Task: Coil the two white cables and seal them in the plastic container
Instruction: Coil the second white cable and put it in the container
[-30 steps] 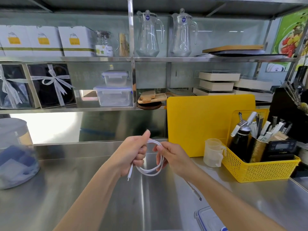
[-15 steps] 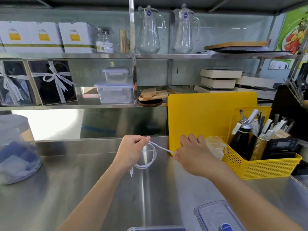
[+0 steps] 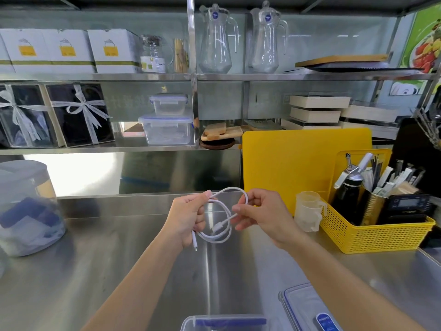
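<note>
Both hands [image 3: 188, 216] [image 3: 260, 217] hold thin white cable [image 3: 225, 232], looped round.

Two hands [image 3: 188, 216] [image 3: 260, 216] hold a looped cable [image 3: 224, 236] above the counter [image 3: 95, 259] centre, a basket [image 3: 372, 235] at three o'clock, a lidded jar [image 3: 26, 209] at nine o'clock, a container [image 3: 224, 323] at six o'clock, its lid [image 3: 307, 306] just right.

This looks like the working side of a café or small commercial kitchen. A stainless steel counter [image 3: 95, 271] runs under steel shelves [image 3: 143, 77] fixed to the far wall. Two glass jugs [image 3: 218, 39] stand on the top shelf, with white boxes [image 3: 114, 51] to the left. On the right, a yellow cutting board [image 3: 286, 168] leans against the wall beside a yellow basket [image 3: 372, 237] full of utensils, with a clear measuring cup [image 3: 307, 211] just beside it.
</note>
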Demonstrator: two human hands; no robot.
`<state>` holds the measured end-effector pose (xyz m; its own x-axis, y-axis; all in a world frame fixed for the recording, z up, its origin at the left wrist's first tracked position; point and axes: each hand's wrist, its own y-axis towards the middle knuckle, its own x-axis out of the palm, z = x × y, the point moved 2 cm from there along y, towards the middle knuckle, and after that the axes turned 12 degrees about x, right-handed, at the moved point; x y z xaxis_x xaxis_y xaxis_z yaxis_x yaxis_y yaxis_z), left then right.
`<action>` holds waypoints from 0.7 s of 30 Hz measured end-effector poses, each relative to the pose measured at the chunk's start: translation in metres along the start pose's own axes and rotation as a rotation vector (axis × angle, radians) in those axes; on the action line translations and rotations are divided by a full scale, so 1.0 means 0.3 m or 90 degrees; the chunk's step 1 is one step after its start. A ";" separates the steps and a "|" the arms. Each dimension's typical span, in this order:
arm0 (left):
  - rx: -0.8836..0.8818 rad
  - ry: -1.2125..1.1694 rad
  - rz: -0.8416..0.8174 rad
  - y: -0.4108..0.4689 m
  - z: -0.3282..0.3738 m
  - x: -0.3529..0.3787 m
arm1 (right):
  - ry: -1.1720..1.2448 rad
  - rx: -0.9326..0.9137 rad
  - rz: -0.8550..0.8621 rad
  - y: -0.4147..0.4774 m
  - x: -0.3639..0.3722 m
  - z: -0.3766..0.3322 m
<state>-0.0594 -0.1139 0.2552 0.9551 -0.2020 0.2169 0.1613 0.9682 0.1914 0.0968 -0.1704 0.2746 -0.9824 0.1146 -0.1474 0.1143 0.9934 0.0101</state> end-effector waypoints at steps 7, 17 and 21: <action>-0.032 -0.052 0.030 -0.030 -0.003 -0.004 | -0.305 -0.126 0.129 0.000 0.051 0.049; -0.148 -0.200 0.007 -0.083 -0.059 0.053 | 0.140 0.032 -0.066 -0.014 0.090 0.168; -0.201 -0.234 0.032 -0.080 -0.087 0.036 | 0.132 0.045 -0.138 -0.032 0.085 0.191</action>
<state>-0.0465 -0.1356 0.2279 0.8216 -0.1371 0.5533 0.2385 0.9643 -0.1152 0.0792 -0.1776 0.2141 -0.9934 -0.0939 0.0658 -0.0985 0.9927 -0.0692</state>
